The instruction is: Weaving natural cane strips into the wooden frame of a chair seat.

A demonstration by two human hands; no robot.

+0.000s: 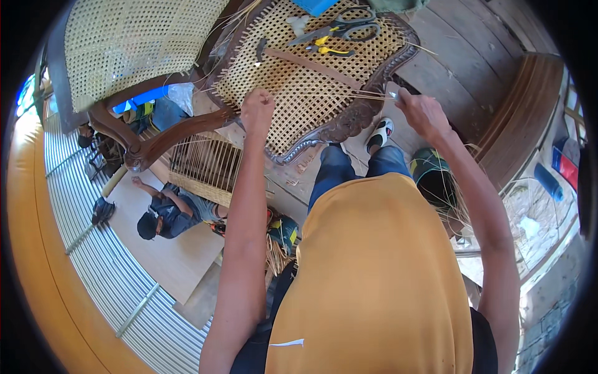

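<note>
My left hand [257, 111] is closed in a pinch above the left side of a woven cane panel [311, 112] in a carved dark wood frame [352, 124]. Whatever lies between its fingers is too small to make out. At the panel's right edge, my right hand [425, 113] grips thin cane strands [372, 95] that stretch leftward over the weave. A pale flat piece also shows by its fingertips; its kind is unclear. On the panel lie a hammer [311, 65] with a wooden handle, large black-handled scissors [352, 28] and yellow-handled pliers [330, 50].
Another cane-woven panel [131, 50] rises at the upper left, beside a curved wooden armrest [187, 131]. A person in dark clothes [180, 209] sits lower left. A dark bucket [433, 181] stands right of my legs, near curved wood [517, 124] and a cluttered pale surface [536, 212].
</note>
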